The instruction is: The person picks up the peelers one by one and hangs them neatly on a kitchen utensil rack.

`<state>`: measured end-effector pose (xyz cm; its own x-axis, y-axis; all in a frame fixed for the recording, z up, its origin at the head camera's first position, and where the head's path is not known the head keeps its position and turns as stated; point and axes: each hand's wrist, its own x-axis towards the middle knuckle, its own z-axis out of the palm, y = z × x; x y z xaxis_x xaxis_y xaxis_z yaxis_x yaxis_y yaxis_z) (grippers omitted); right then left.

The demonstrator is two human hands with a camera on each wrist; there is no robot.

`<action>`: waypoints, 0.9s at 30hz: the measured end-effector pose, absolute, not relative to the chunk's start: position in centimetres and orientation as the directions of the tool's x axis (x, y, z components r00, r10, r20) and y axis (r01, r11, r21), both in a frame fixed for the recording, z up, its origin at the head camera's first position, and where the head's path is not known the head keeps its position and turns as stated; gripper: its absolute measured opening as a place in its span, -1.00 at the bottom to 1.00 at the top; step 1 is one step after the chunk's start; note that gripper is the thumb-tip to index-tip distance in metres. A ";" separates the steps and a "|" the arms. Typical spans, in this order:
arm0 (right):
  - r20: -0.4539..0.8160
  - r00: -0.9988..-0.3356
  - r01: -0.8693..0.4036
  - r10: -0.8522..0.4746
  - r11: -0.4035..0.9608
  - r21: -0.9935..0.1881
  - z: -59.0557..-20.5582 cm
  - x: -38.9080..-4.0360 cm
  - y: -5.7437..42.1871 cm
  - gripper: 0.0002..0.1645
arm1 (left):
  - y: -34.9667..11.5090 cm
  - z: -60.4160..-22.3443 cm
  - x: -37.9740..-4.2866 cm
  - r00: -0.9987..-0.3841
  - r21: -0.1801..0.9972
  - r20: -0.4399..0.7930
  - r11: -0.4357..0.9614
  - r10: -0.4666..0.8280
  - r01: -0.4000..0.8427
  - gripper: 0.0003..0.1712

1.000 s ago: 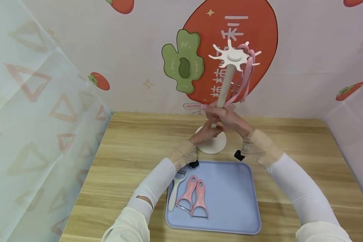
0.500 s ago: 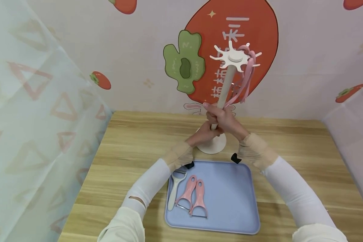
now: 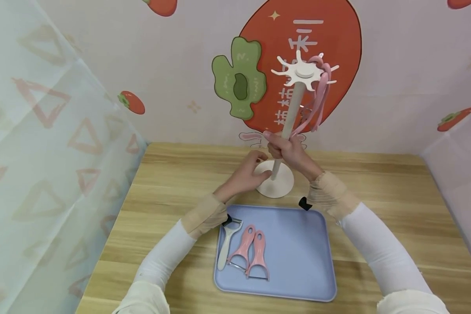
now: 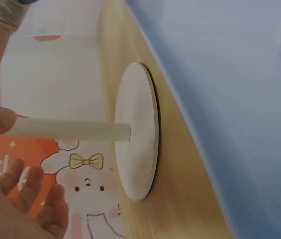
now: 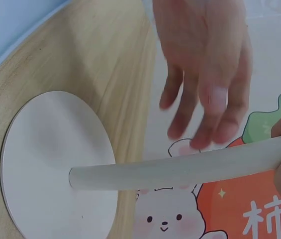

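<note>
A white hook stand rises from a round base at the back of the table, its pole tilted slightly right in the head view. My right hand grips the pole partway up, thumb along it. Beside the lower pole, my left hand is apart from it with loosely bent fingers. Both wrist views show the flat base resting on the wood, and the left hand holding nothing. From the prongs at the top hangs a pink strap-like item, its lower end partly behind my right hand.
A blue tray lies in front of the stand. On its left side are a white peeler and two pink peelers, side by side. A printed wall stands close behind the table.
My left hand has let go of the lower pole and moved left, its fingers opening. The right hand keeps its hold, and the stand stays nearly in place.
</note>
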<state>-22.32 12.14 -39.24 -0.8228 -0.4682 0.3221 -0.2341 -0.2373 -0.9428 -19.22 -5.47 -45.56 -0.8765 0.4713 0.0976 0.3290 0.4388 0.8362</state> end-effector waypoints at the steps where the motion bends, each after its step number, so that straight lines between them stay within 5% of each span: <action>1: 0.317 -0.823 -0.230 -0.472 -0.235 -0.945 -39.2 -22.3 12.2 -0.27 | -6.0 -45.3 -18.8 -0.880 0.823 0.094 0.461 0.466 0.332 -0.44; 15: 0.287 -0.830 -0.196 -0.479 -0.231 -0.953 -39.3 -22.1 12.1 -0.25 | -11.3 -45.5 -13.4 -0.859 0.675 0.222 0.564 0.461 0.476 -0.70; 27: 0.311 -0.832 -0.226 -0.460 -0.231 -0.946 -39.1 -22.2 11.9 -0.28 | -14.1 -46.3 -8.1 -0.906 0.588 0.042 0.722 0.422 0.364 -0.59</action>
